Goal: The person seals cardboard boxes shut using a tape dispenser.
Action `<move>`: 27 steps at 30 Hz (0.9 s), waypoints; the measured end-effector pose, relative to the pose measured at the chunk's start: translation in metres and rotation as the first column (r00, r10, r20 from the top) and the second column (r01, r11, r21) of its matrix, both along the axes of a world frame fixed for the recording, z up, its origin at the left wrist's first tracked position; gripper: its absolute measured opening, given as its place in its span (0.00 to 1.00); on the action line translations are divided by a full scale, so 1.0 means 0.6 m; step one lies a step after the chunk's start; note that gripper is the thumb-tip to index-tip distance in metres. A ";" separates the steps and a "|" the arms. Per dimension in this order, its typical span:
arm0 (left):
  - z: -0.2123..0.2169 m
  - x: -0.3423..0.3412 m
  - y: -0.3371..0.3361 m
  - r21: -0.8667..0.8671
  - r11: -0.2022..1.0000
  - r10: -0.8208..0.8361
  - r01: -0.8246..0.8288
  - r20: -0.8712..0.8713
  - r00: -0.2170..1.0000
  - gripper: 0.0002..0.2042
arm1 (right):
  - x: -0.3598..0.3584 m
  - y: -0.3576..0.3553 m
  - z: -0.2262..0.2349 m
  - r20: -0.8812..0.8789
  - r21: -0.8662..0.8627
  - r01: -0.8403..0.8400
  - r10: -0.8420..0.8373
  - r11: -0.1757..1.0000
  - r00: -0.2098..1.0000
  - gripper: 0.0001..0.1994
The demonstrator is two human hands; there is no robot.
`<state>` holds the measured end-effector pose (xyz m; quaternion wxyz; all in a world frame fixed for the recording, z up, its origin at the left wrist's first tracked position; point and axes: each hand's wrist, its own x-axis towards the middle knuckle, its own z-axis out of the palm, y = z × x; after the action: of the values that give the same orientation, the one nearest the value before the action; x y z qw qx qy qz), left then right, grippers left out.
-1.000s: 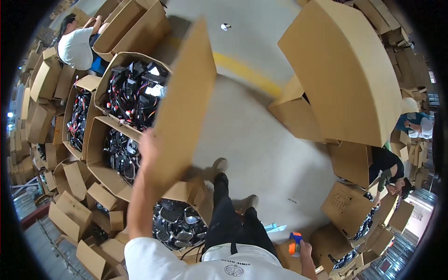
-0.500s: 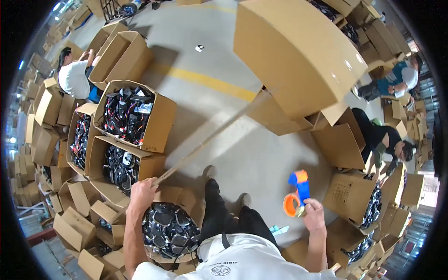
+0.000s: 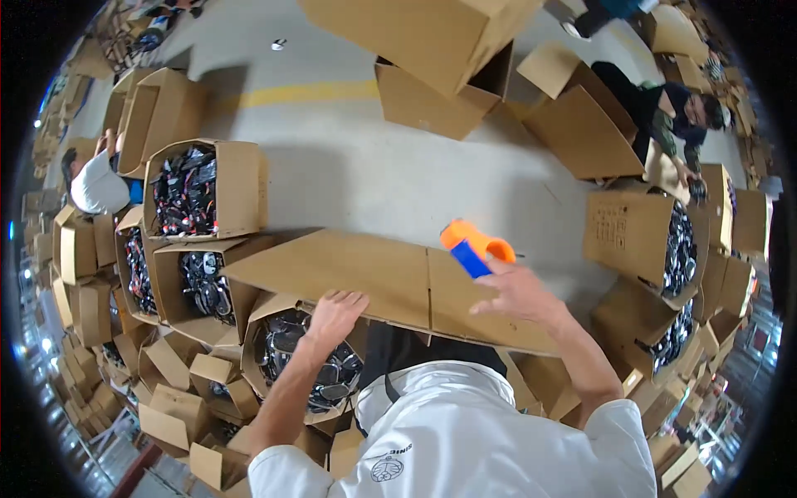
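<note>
Left hand: the person's bare left hand (image 3: 339,314) is at the near edge of a flat brown cardboard sheet (image 3: 365,270), left of the sheet's middle, its fingers lying over the top face. The thumb is hidden, so whether it pinches the sheet I cannot tell.
Right hand: the bare right hand (image 3: 527,292) is closed on an orange-and-blue plastic tape dispenser (image 3: 470,257), with one digit stretched out to the left. It is over the sheet's right part; contact with the cardboard cannot be told.
Tape dispenser: over the sheet's far edge, right of the dark slit that crosses the cardboard.
Sheet: spread crosswise in front of the wearer's white shirt (image 3: 498,423), its left corner reaching toward the open cartons.
Carton by the left hand: an open brown carton full of glossy black rounded parts (image 3: 282,336), just below the sheet's left part.
Left row: more open brown cartons, one with black parts with red and orange bits (image 3: 187,187); a person in a white top (image 3: 100,184) is beyond them.
Floor: grey concrete (image 3: 365,174) with a yellow stripe (image 3: 303,95) along its far side.
Far side: a large brown carton (image 3: 398,29) overlaps a smaller open one (image 3: 427,108).
Right side: a co-worker in dark clothes (image 3: 643,100) bends toward a printed brown carton (image 3: 623,232) of black parts.
</note>
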<state>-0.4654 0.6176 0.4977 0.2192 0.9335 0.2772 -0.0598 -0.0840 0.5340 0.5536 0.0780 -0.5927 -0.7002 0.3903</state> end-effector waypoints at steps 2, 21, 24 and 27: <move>-0.075 0.018 -0.015 -0.045 0.998 -0.034 0.032 -0.046 0.998 0.13 | -0.013 -0.051 -0.069 -0.035 -0.145 -0.002 -0.003 0.989 0.999 0.34; -0.190 0.117 -0.102 -0.881 0.160 0.984 -0.445 0.105 0.146 0.24 | 0.008 -0.233 -0.221 0.071 -0.341 0.080 -0.059 0.937 0.996 0.37; -0.215 0.089 -0.125 -0.832 0.186 0.981 -0.523 0.187 0.051 0.24 | 0.034 -0.217 -0.203 0.087 -0.133 0.131 -0.120 0.983 0.989 0.29; -0.196 0.085 -0.109 -0.712 0.121 0.992 -0.692 0.107 0.064 0.24 | 0.053 -0.241 -0.199 0.269 0.287 0.122 -0.203 0.950 0.941 0.15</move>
<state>-0.4141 0.5522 0.3803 0.5032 0.4329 0.6824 0.3061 -0.0519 0.3892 0.4342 0.0837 -0.6846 -0.6982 0.1918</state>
